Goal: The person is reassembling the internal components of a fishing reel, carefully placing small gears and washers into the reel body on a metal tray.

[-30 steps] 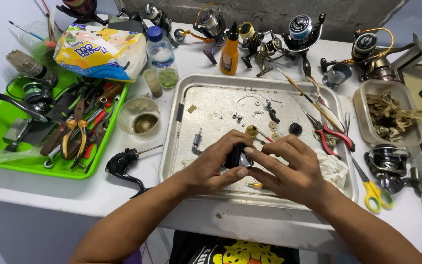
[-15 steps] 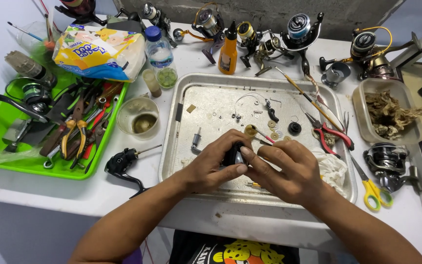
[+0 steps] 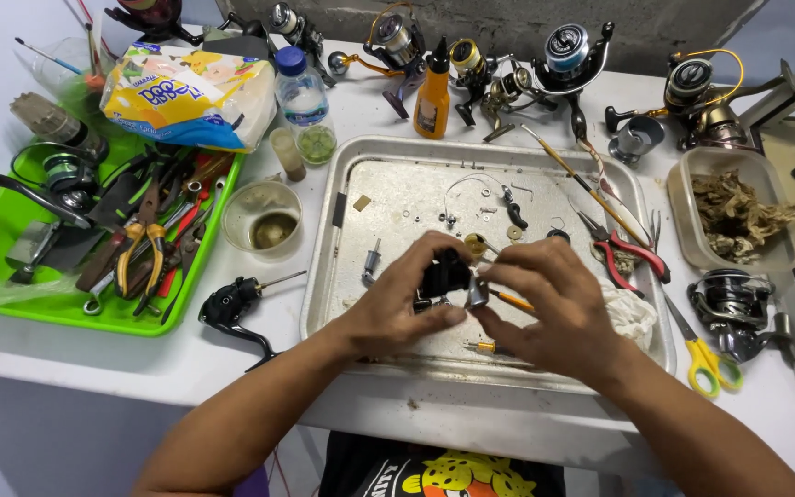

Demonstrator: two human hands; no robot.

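At the near edge of the metal tray [image 3: 342, 184], towards its middle, a small black reel body [image 3: 443, 273] is held up off the tray floor. It is pinched by the left hand [image 3: 396, 308], fingers curled narrow around its left side. A small grey metal part [image 3: 478, 294] is held against the body's right side by the right hand [image 3: 554, 308], thumb and fingertips closed on it. An orange-handled tool [image 3: 511, 300] lies under the right hand; whether it is gripped cannot be told.

Step judged: a part being fitted to, or drawn from, the stripped reel body; which of the two cannot be told.

Loose screws and washers [image 3: 485, 212] are scattered at the tray's far middle. Red pliers [image 3: 632, 256] rest on the tray's right edge, a white cloth [image 3: 632, 313] just nearside of them. A green tray [image 3: 11, 285] of tools sits at the table's left edge.

Next move judged to call for steady alignment of part to body, with the left grip kept firm and small pieces kept over the tray.
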